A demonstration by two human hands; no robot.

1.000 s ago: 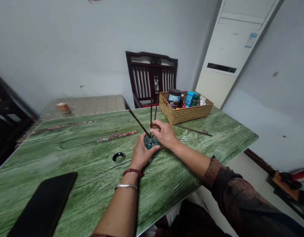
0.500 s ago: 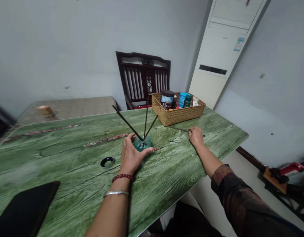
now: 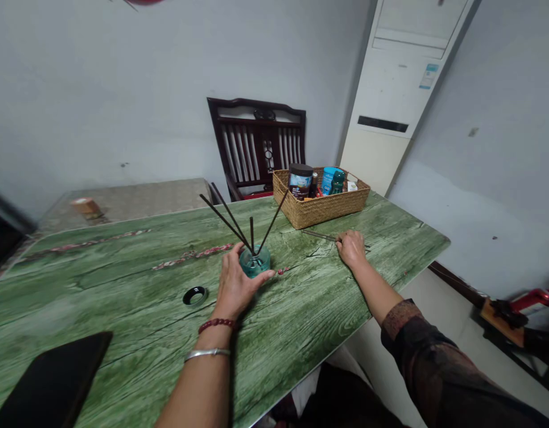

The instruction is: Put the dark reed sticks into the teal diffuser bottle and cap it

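My left hand [image 3: 238, 276] curves around a teal glass diffuser bottle [image 3: 255, 261], thumb on the near side and fingers on the far side. The bottle stands upright on the green table. Several dark reed sticks [image 3: 229, 211] rise from its neck and fan outward. To the right, my right hand [image 3: 351, 248] rests on the table with its fingertips closed on dark reed sticks [image 3: 319, 235] lying flat; how many it pinches is hidden. A dark round cap [image 3: 194, 296] lies to the left of my left wrist.
A woven basket [image 3: 330, 209] holding jars and bottles stands behind the loose sticks. A black flat object [image 3: 51, 380] lies at the table's near left. Beyond the table [image 3: 135, 297] are a dark wooden chair [image 3: 260, 142] and a white floor-standing cabinet unit [image 3: 390, 89].
The sticks in the bottle now spread differently, with two leaning left and one leaning further right. Both hands stay almost where they were; the view has shifted slightly.
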